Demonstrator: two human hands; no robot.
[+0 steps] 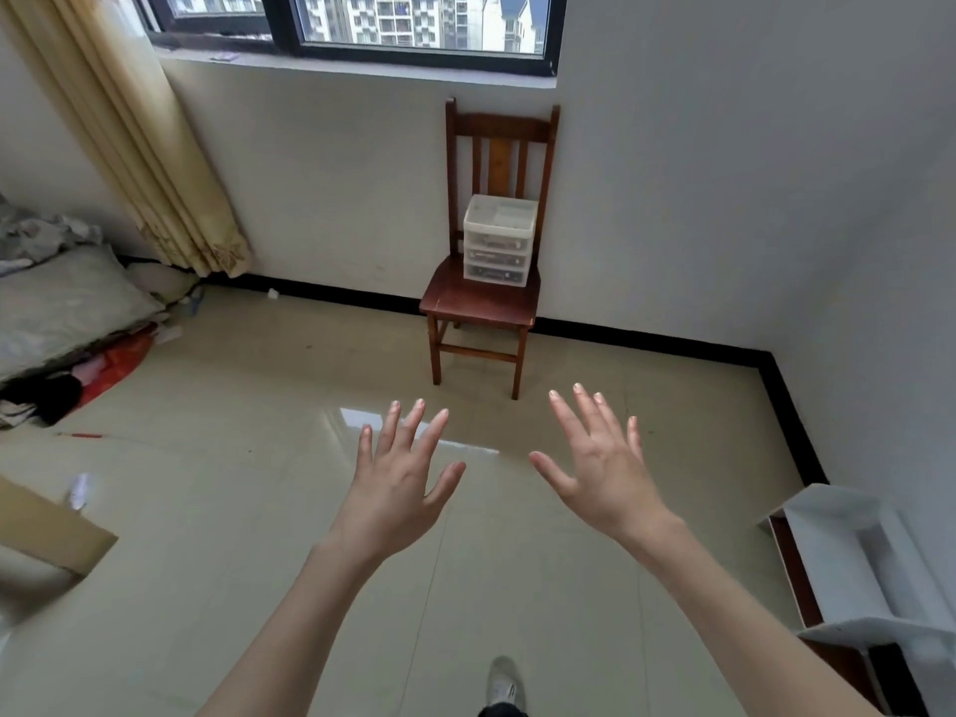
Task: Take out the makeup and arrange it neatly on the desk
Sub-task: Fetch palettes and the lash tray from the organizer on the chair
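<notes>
A small translucent white drawer organizer [498, 243] with three drawers stands on the seat of a brown wooden chair [478, 305] against the far wall. Dark small items show faintly through the drawer fronts. My left hand [401, 473] and my right hand [595, 458] are stretched out in front of me over the floor, fingers spread and straight, holding nothing. Both hands are well short of the chair.
Glossy tiled floor [258, 458] lies between me and the chair. A bed with pillows and clutter [62, 313] is at the left, a cardboard piece [46, 535] at lower left, a white shelf unit [859, 561] at lower right. A curtain [145, 147] hangs by the window.
</notes>
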